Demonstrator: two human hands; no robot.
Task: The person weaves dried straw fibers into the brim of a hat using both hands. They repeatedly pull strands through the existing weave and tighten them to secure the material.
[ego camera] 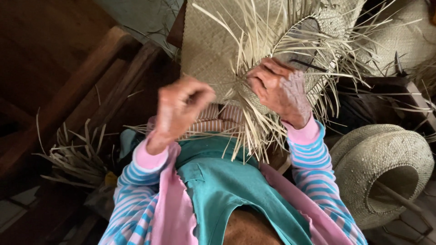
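1. The woven straw piece (213,50) is held up in front of the person's chest, at the top middle of the view. It is a flat, pale, tightly plaited sheet with many loose straw strands (254,122) fanning out from its lower and right edges.
2. The right hand (279,90) is raised, its back toward the camera, wrist bent and fingers curled into the fringe where the plaiting ends. Its grip is clenched on the woven straw piece at that edge. A thin dark tool (306,65) pokes out beside the knuckles; whether the fingers hold it cannot be told.
3. The left hand (181,106) is lifted to the same height, just left of the sheet's lower corner, closed into a loose fist with the thumb tucked against the fingers. It looks pinched on a thin strand, but what the grip holds cannot be told for sure.
4. Both forearms rise from the body in pink and blue striped sleeves (313,172), elbows low, over a teal garment (227,186).
5. A finished straw hat (381,168) lies at the lower right, crown opening facing the camera, well apart from the hands.
6. A bundle of dry straw (75,156) rests at the left near dark wooden furniture (81,86).
7. More woven straw work (399,31) sits at the top right.
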